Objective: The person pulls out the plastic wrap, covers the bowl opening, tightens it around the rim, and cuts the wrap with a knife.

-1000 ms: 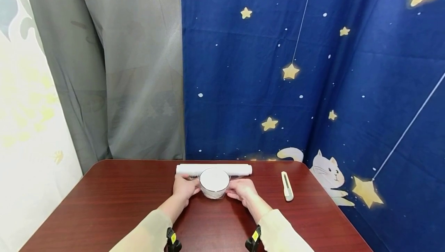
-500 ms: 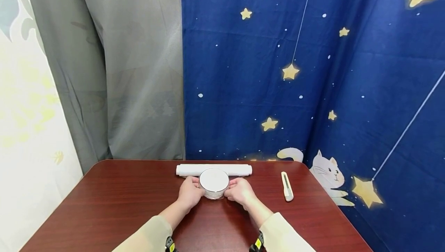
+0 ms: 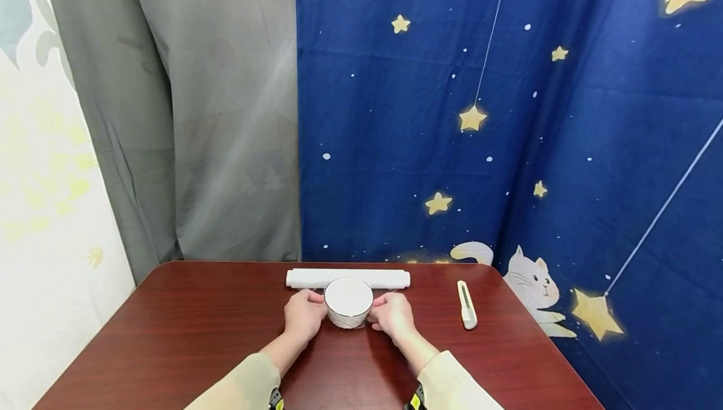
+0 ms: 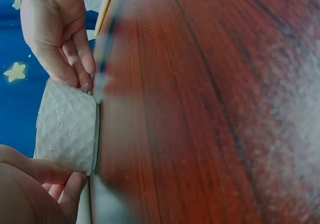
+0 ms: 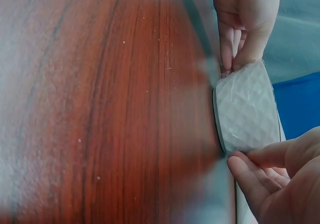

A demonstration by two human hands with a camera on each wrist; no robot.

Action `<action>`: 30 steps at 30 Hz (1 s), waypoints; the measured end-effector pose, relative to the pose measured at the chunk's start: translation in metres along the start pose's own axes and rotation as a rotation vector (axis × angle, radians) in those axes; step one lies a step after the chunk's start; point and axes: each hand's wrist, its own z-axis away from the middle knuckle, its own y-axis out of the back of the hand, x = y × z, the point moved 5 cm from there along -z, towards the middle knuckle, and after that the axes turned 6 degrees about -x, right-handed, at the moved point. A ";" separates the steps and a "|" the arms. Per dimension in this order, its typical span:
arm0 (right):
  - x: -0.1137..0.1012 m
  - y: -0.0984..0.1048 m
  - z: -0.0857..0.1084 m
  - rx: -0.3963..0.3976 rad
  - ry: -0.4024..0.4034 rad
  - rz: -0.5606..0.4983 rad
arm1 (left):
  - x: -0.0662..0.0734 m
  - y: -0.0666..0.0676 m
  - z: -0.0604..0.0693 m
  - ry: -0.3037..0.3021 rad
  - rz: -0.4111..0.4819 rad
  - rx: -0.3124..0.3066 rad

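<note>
A white bowl [image 3: 348, 297] with a quilted side and a thin dark rim stands near the back of the table, between my hands. Wrinkled clear cling film [image 4: 62, 116] lies over its side. On the bowl's left, my left hand [image 3: 303, 317] pinches film between thumb and forefinger, close against the wall. My right hand [image 3: 393, 316] does the same on the opposite side. In the right wrist view, the thumb and forefinger of the right hand [image 5: 280, 176] meet at the bowl's lower corner. The film between the fingertips is barely visible.
Behind the bowl, a white roll [image 3: 378, 279] lies along the back edge of the dark red wooden table [image 3: 186, 328]. A pale utility knife [image 3: 467, 305] lies to the right. Grey and blue starred curtains [image 3: 395, 115] hang behind the table.
Both hands have closed in on the bowl's sides and then drawn slightly apart. The film seen stretched out at either side one second ago now shows much less. The bowl has barely moved.
</note>
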 end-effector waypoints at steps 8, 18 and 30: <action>0.002 0.005 -0.001 0.004 0.012 0.045 | -0.002 0.002 0.004 0.024 0.049 0.044; -0.001 0.005 0.000 -0.071 -0.017 -0.028 | -0.004 -0.006 0.005 0.090 0.305 -0.109; -0.004 0.009 0.001 0.058 0.131 0.337 | -0.008 -0.002 0.007 0.106 0.345 -0.101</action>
